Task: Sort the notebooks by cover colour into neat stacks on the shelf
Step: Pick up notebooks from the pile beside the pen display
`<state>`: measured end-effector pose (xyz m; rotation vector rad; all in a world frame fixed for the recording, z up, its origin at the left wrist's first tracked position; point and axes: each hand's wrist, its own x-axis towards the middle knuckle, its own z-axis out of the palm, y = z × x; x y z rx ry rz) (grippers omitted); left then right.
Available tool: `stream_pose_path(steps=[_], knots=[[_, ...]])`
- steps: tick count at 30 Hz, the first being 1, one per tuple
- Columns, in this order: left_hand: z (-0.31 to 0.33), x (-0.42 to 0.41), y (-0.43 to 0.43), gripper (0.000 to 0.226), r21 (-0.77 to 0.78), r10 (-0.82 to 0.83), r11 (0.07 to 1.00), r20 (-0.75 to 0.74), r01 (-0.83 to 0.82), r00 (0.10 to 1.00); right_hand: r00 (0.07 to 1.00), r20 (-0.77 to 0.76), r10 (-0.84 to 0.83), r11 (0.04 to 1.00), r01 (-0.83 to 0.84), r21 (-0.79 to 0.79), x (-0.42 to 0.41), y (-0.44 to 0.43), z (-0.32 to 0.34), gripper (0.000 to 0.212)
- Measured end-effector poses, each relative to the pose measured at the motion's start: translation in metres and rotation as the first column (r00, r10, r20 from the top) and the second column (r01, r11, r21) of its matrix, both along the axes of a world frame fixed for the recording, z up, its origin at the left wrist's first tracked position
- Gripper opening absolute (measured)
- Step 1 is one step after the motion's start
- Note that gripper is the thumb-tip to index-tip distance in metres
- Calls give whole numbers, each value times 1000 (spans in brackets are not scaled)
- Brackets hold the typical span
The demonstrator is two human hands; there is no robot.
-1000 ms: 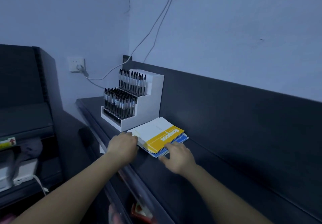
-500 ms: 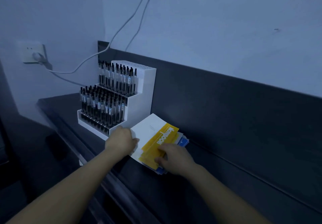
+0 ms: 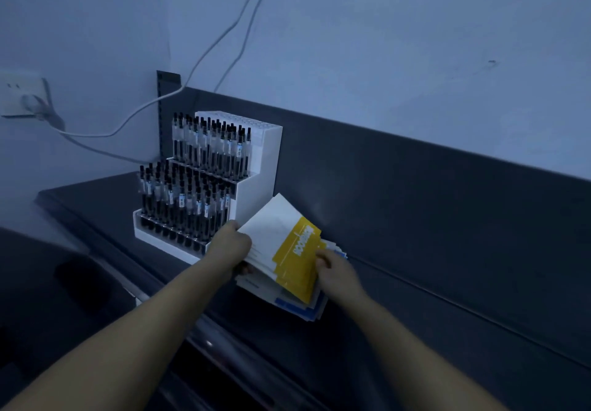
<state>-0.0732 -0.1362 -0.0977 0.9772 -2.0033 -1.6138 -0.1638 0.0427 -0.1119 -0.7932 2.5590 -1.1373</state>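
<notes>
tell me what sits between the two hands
The white and yellow notebook, top of the notebook pile, held by left hand and right hand; head view.

A loose, fanned stack of notebooks [image 3: 289, 286] lies on the dark shelf [image 3: 415, 302], with the left hand [image 3: 228, 247] gripping its left edge and the right hand [image 3: 335, 274] its right. The top notebook [image 3: 281, 238] is white with a yellow band and tilts up at its far corner. Blue-and-white covers [image 3: 287, 304] stick out beneath it.

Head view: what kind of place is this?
Probably a stationery shop: a tiered white rack packed with pens, a dark retail-style shelf, and a pile of notebooks gripped by the left hand and right hand.
</notes>
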Motion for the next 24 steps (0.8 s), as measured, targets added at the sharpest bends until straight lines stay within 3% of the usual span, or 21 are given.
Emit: stream_pose_path(steps=[3, 7, 14, 18, 24], knots=[[4, 6, 13, 16, 133, -7, 991, -129, 25, 992, 977, 113, -182, 977, 193, -89, 1, 4, 0, 34], [10, 9, 36, 15, 163, -74, 981, -192, 106, 979, 882, 420, -215, 896, 349, -275, 7, 16, -1, 50], [9, 11, 100, 11, 55, -237, 965, -237, 256, 942, 832, 424, -357, 703, 539, -464, 27, 68, 9, 38], [11, 11, 145, 18, 31, -308, 945, -241, 325, 920, 841, 358, -406, 669, 540, -510, 33, 115, 15, 26], [17, -7, 226, 26, 23, -332, 940, -152, 339, 931, 845, 297, -445, 637, 532, -558, 45, 208, 17, 24]])
